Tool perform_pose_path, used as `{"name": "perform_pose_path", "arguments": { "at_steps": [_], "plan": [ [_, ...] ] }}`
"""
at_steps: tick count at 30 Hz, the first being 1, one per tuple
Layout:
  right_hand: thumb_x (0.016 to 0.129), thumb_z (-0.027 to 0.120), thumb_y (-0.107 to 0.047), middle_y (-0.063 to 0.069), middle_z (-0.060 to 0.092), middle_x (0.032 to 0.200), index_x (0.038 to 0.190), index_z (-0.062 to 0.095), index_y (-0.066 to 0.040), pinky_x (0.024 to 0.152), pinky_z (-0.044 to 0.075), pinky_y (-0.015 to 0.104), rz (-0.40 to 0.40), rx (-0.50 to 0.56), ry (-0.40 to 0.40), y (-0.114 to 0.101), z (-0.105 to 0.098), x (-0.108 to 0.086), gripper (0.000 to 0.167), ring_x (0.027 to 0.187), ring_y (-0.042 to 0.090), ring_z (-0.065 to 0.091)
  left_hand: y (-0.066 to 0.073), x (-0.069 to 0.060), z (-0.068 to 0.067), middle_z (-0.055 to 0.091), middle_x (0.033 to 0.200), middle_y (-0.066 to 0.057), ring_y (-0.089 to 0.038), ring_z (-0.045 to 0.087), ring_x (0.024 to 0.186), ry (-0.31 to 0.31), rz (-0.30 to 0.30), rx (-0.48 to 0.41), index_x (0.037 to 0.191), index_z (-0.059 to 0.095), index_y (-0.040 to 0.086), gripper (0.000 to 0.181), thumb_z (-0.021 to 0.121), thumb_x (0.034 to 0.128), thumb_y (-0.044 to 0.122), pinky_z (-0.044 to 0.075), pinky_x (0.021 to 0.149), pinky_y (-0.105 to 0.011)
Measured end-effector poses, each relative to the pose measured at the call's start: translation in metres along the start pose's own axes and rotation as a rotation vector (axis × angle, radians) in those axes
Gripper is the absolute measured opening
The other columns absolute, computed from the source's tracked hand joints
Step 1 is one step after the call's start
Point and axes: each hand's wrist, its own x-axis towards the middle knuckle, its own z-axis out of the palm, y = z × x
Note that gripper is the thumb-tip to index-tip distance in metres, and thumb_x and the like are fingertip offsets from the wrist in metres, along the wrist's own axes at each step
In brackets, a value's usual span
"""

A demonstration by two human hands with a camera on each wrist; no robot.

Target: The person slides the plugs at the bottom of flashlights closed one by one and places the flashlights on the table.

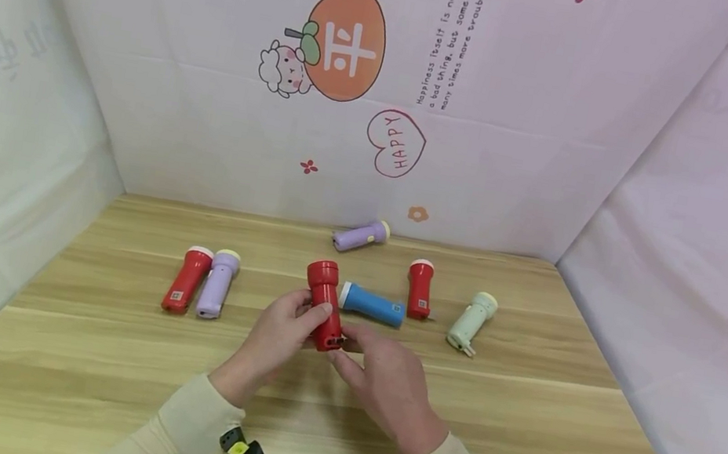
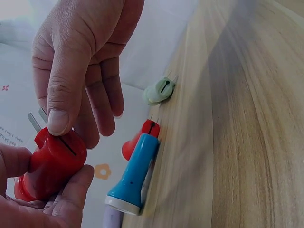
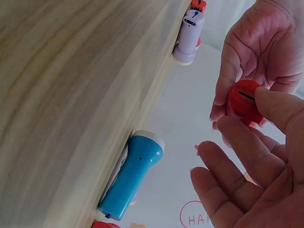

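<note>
A red flashlight (image 1: pixel 325 308) is held above the table by the left hand (image 1: pixel 275 336), whose thumb lies along its body. The right hand (image 1: pixel 392 386) is at its lower end; in the left wrist view the right thumb touches the end cap of the red flashlight (image 2: pixel 52 166), beside two metal prongs (image 2: pixel 37 120) that stick out. The right hand's other fingers are extended away from the flashlight, as the right wrist view shows. Behind the hands a blue flashlight (image 1: pixel 373 305) lies on the table.
On the left lie a red flashlight (image 1: pixel 188 280) and a purple one (image 1: pixel 218 284) side by side. Another purple flashlight (image 1: pixel 361 236) lies at the back. To the right are a red one (image 1: pixel 420 290) and a pale green one (image 1: pixel 472 322), prongs out. Fabric walls surround the wooden table (image 1: pixel 516 442).
</note>
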Motion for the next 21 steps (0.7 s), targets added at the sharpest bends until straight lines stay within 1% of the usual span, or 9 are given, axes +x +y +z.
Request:
{"name": "perform_pose_path", "arguments": {
  "at_steps": [4, 8, 14, 21],
  "plan": [
    [0.093, 0.081, -0.032, -0.004, 0.081, 0.106, 0.127, 0.072, -0.016, 0.063, 0.056, 0.025, 0.003, 0.011, -0.004, -0.0007, 0.0007, 0.0000, 0.039, 0.087, 0.016, 0.077, -0.0003, 0.0002, 0.0001, 0.070, 0.127, -0.018, -0.026, 0.070, 0.106, 0.002, -0.009, -0.014, 0.146, 0.052, -0.001, 0.050, 0.060, 0.1064, 0.029, 0.062, 0.093, -0.042],
    [0.094, 0.079, -0.034, -0.005, 0.081, 0.105, 0.126, 0.073, -0.017, 0.061, 0.054, 0.021, 0.001, 0.016, -0.001, -0.0021, 0.0013, -0.0005, 0.037, 0.083, 0.013, 0.077, -0.0007, 0.0003, -0.0003, 0.071, 0.122, -0.016, -0.024, 0.069, 0.102, 0.010, -0.011, -0.018, 0.142, 0.055, 0.000, 0.048, 0.063, 0.1053, 0.030, 0.063, 0.089, -0.040],
    [0.094, 0.080, -0.033, -0.005, 0.081, 0.105, 0.127, 0.073, -0.018, 0.059, 0.051, 0.018, -0.017, 0.024, 0.013, -0.0042, 0.0016, -0.0012, 0.037, 0.084, 0.012, 0.076, -0.0017, -0.0001, -0.0011, 0.071, 0.119, -0.014, -0.024, 0.069, 0.100, 0.012, -0.018, -0.031, 0.142, 0.056, 0.002, 0.049, 0.066, 0.1037, 0.032, 0.063, 0.087, -0.038],
    [0.094, 0.080, -0.034, -0.006, 0.081, 0.104, 0.126, 0.073, -0.019, 0.061, 0.053, 0.018, -0.023, 0.016, 0.019, -0.0056, 0.0007, -0.0019, 0.037, 0.085, 0.009, 0.076, -0.0011, -0.0008, -0.0013, 0.071, 0.121, -0.018, -0.024, 0.069, 0.100, 0.000, -0.015, -0.053, 0.141, 0.057, 0.001, 0.048, 0.066, 0.1039, 0.030, 0.063, 0.088, -0.040]
  ]
}}
